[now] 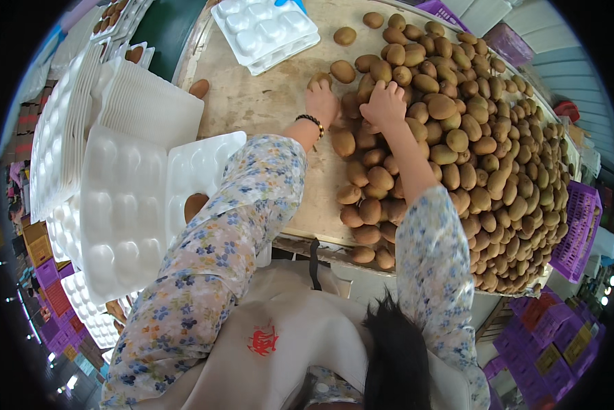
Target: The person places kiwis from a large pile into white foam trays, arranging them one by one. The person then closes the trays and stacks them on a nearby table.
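Note:
A large heap of brown kiwifruit (458, 141) covers the right side of a wooden tabletop (271, 110). At the heap's left edge, my left hand (322, 105), with a beaded bracelet at the wrist, has its fingers curled over a kiwifruit (318, 79). My right hand (387, 106) reaches into the pile just beside it, fingers bent down among the fruit; whether it grips one is hidden by the hand itself. Under my left forearm, a white moulded plastic tray (204, 159) holds at least one kiwifruit (195, 205), partly covered by the sleeve.
Stacked white trays (148, 97) stand on the left, with another tray (122, 210) leaning in front. More trays (266, 31) lie at the table's far side, touched by something blue, perhaps a gloved hand. A single kiwifruit (199, 88) rests by the stack. Purple crates (576, 230) stand right.

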The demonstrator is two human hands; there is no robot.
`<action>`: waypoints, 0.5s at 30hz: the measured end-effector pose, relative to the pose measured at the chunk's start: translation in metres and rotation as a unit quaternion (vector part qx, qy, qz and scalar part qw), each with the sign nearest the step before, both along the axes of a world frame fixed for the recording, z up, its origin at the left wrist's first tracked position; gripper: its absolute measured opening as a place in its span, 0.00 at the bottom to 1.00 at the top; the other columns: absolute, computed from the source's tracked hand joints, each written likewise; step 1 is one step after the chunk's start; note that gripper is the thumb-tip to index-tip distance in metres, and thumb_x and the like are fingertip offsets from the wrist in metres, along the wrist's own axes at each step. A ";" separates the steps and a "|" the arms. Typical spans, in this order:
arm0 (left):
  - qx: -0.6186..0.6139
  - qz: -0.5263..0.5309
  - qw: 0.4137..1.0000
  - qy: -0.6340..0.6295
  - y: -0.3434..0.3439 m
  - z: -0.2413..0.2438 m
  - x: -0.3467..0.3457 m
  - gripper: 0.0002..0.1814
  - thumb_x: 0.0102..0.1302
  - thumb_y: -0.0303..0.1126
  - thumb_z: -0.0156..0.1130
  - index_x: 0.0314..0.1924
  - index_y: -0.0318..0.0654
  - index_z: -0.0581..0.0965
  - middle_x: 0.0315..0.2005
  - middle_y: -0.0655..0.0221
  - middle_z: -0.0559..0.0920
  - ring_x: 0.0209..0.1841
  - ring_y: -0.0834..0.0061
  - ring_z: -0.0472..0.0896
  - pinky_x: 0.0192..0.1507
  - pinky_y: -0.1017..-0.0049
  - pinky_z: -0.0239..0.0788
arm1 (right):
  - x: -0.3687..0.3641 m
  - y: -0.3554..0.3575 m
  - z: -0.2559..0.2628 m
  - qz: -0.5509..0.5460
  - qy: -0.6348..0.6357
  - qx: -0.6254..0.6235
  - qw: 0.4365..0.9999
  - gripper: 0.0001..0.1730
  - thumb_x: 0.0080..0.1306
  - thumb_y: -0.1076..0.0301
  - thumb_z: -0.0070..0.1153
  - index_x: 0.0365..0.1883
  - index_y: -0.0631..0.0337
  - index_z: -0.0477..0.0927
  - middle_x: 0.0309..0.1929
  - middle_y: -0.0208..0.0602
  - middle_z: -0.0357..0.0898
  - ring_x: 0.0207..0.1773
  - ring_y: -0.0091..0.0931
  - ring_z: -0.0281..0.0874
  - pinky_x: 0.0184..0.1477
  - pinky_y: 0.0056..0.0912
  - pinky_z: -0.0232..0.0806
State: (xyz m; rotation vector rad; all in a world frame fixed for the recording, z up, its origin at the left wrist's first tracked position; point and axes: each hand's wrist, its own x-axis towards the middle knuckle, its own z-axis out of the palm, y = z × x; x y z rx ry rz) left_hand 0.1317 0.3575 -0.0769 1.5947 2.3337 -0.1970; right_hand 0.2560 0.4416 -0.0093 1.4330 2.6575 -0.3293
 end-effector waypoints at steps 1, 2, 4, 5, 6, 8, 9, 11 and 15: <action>0.034 0.036 0.999 0.021 0.003 0.007 -0.008 0.28 0.54 0.52 0.70 0.49 0.40 0.79 0.56 0.57 0.73 0.61 0.56 0.69 0.55 0.55 0.69 | -0.009 0.005 0.004 0.005 -0.058 -0.041 0.997 0.30 0.53 0.59 0.63 0.52 0.60 0.71 0.52 0.46 0.67 0.57 0.44 0.67 0.53 0.45 0.72; 0.046 0.050 0.998 -0.013 0.006 0.013 -0.017 0.30 0.53 0.56 0.70 0.47 0.40 0.80 0.55 0.57 0.75 0.61 0.55 0.68 0.56 0.56 0.68 | -0.019 0.009 0.007 0.021 -0.094 -0.025 0.995 0.30 0.54 0.58 0.63 0.54 0.58 0.71 0.54 0.44 0.66 0.57 0.44 0.68 0.51 0.44 0.73; 0.066 0.097 0.991 -0.061 0.009 0.018 -0.028 0.35 0.50 0.63 0.69 0.44 0.38 0.82 0.52 0.56 0.78 0.61 0.53 0.66 0.58 0.56 0.66 | -0.032 0.013 0.007 0.054 -0.206 -0.038 0.976 0.32 0.56 0.56 0.64 0.58 0.53 0.70 0.57 0.42 0.66 0.58 0.43 0.69 0.48 0.41 0.77; 0.059 0.059 0.989 -0.119 0.013 0.017 -0.034 0.36 0.48 0.65 0.68 0.44 0.40 0.82 0.50 0.57 0.79 0.61 0.54 0.67 0.57 0.57 0.66 | -0.038 0.015 0.004 0.091 -0.262 -0.024 0.960 0.33 0.57 0.56 0.64 0.60 0.51 0.70 0.58 0.42 0.66 0.58 0.42 0.71 0.45 0.40 0.78; 0.044 0.024 0.983 -0.178 0.020 0.015 -0.042 0.37 0.47 0.67 0.68 0.44 0.42 0.83 0.48 0.58 0.81 0.61 0.54 0.68 0.55 0.58 0.67 | -0.041 0.019 0.002 0.125 -0.317 -0.012 0.940 0.33 0.58 0.56 0.63 0.62 0.50 0.69 0.60 0.41 0.65 0.58 0.41 0.72 0.42 0.39 0.79; 0.021 -0.016 0.976 -0.214 0.031 0.006 -0.052 0.40 0.44 0.69 0.67 0.46 0.43 0.83 0.43 0.60 0.84 0.60 0.56 0.69 0.54 0.60 0.68 | -0.045 0.026 -0.004 0.172 -0.326 0.008 0.930 0.29 0.59 0.59 0.63 0.59 0.50 0.74 0.61 0.41 0.66 0.54 0.38 0.78 0.32 0.38 0.81; 0.000 -0.012 0.969 -0.247 0.034 0.001 -0.056 0.41 0.44 0.70 0.67 0.45 0.40 0.83 0.44 0.59 0.84 0.61 0.54 0.67 0.56 0.60 0.66 | -0.044 0.030 -0.007 0.200 -0.304 -0.016 0.931 0.23 0.56 0.62 0.65 0.51 0.52 0.80 0.58 0.41 0.70 0.53 0.36 0.79 0.36 0.39 0.81; -0.039 0.015 0.959 -0.282 0.035 -0.004 -0.058 0.43 0.44 0.72 0.66 0.44 0.38 0.83 0.47 0.57 0.82 0.62 0.50 0.64 0.58 0.59 0.65 | -0.036 0.041 -0.007 0.270 -0.267 -0.005 0.925 0.25 0.52 0.60 0.68 0.50 0.50 0.81 0.54 0.42 0.74 0.52 0.36 0.80 0.44 0.41 0.77; -0.083 0.093 0.967 -0.221 0.038 0.009 -0.042 0.46 0.43 0.71 0.68 0.51 0.40 0.81 0.53 0.57 0.78 0.63 0.47 0.62 0.56 0.55 0.64 | -0.015 0.048 0.013 0.182 -0.098 -0.100 0.973 0.34 0.53 0.50 0.66 0.60 0.41 0.74 0.55 0.42 0.75 0.56 0.39 0.77 0.54 0.43 0.72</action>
